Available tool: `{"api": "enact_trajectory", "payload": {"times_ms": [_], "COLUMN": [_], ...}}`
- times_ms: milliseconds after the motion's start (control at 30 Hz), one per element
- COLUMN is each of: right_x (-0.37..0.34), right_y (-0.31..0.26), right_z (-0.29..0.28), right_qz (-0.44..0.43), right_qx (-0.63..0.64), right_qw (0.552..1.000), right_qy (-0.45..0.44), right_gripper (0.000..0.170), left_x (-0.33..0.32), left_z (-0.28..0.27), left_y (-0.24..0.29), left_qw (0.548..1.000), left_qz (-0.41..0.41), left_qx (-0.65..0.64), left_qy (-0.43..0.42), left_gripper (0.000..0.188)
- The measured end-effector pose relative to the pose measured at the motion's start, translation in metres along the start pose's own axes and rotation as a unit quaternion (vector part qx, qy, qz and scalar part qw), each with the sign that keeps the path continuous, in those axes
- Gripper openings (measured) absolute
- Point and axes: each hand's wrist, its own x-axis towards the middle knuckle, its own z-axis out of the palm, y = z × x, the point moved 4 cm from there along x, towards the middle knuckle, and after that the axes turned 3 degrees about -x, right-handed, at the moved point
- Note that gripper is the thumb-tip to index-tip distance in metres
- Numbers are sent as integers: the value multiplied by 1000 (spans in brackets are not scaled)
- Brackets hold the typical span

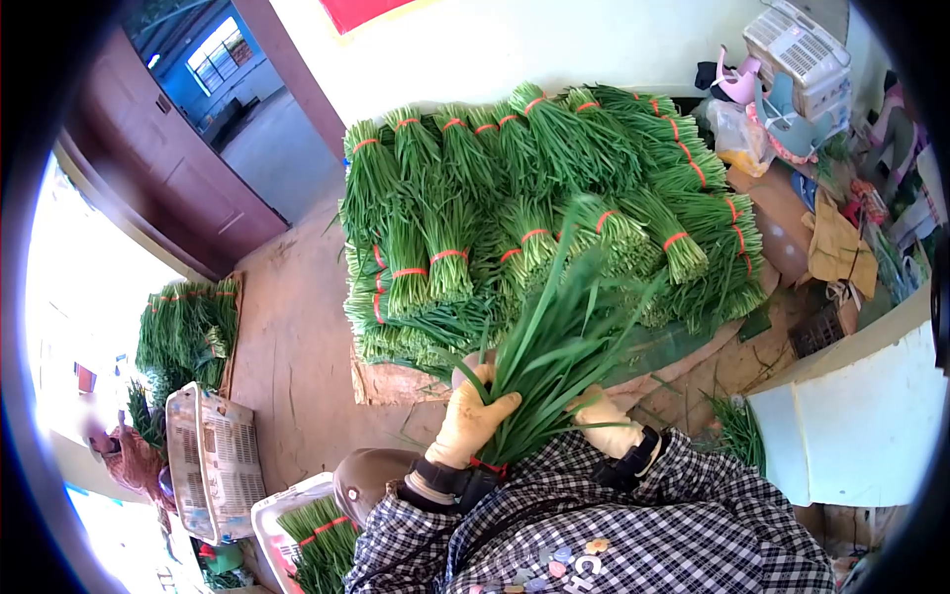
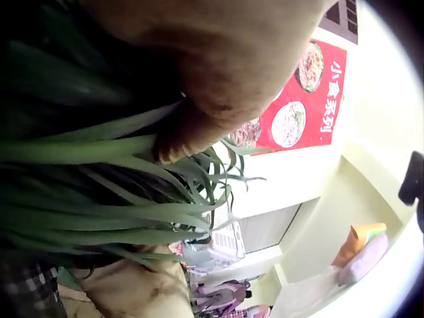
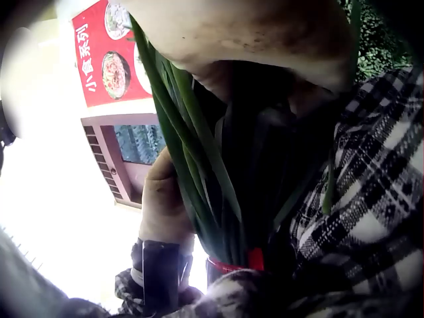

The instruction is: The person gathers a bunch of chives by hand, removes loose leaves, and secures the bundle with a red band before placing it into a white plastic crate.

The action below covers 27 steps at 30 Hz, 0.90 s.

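Note:
A bundle of long green leafy stalks fans out in front of the body, its lower end near the checked jacket with a red band round it. My gloved left hand grips the bundle's left side, thumb across the leaves. On the other side my gloved right hand is curled against the leaves, its fingertips partly hidden. In the left wrist view the left hand bends over the leaves. The right hand arches over them in the right wrist view.
Red-banded green bundles are stacked ahead on a low platform. White crates and another person are at left. Bags and a plastic basket lie at back right, a white panel at right.

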Motion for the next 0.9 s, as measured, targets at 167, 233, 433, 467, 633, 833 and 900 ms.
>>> {"api": "enact_trajectory", "payload": {"times_ms": [167,233,433,467,633,833,900], "right_x": [2,6,0,0,-7,-48,-42], "right_y": [5,20,7,7,-8,-151,-155], "right_z": [-2,-7,-5,-6,-28,26,57], "right_qz": [-78,-40,-40,8,200,-63,-252], "right_qx": [43,79,8,-39,-278,-564,-522], "right_qw": [993,995,999,998,913,810,802], "right_qy": [-73,-42,-28,-45,-221,-149,-146], "right_gripper": [25,24,29,36,67,39,36], "left_x": [-7,-8,-11,-10,-11,-9,-8], "left_z": [-10,-16,-21,-22,-16,-10,-7], "left_y": [20,17,13,11,12,10,12], "left_qw": [983,977,965,965,960,962,965], "left_qz": [-65,-77,-85,-85,-71,-60,-62], "left_qx": [-162,-181,-226,-227,-249,-243,-233], "left_qy": [62,83,101,103,108,109,108], "left_gripper": [35,36,37,37,38,37,37]}}
